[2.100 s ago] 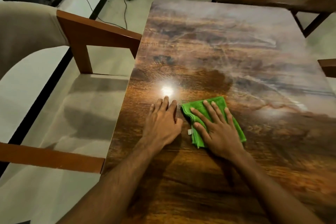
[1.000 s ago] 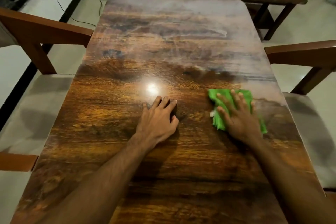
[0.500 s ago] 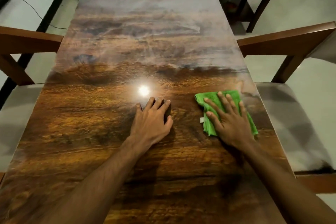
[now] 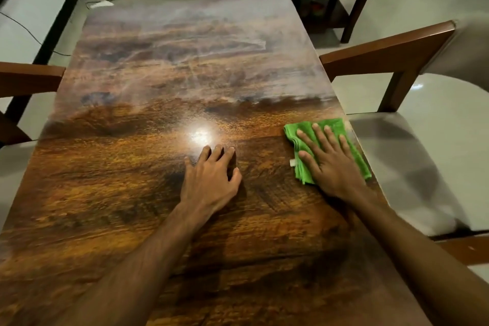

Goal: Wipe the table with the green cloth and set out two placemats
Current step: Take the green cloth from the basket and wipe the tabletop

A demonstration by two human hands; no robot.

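Across the long wooden table (image 4: 169, 66), the main risk I see is uneven cleaning: the far half carries a pale, streaky haze while the near half looks darker and glossier, so a stroke that stops short could leave that film where placemats are meant to go. At either side stand two chairs, one chair on the right (image 4: 391, 55) and another chair on the left (image 4: 29, 77), and the right one sits just beside the table edge where the wiping is happening. On that edge lies the one green cloth (image 4: 336, 126), folded, its outer side almost at the lip of the table; a push further outward could, I judge, carry it over the side onto the chair seat, or bunch it so it smears instead of lifting dust. Flat on top of it is the right hand (image 4: 330, 164), fingers spread wide and pressing down, not pinching the fabric, so the cloth could slip out from under the palm on a quick pull. Nearer the middle, the left hand (image 4: 210, 180) rests on bare wood with its fingers loosely together and slightly curled; a damp palm there might leave marks on wiped surface. Placemats counted: none in view, so that step is not yet begun. Hands counted: two.
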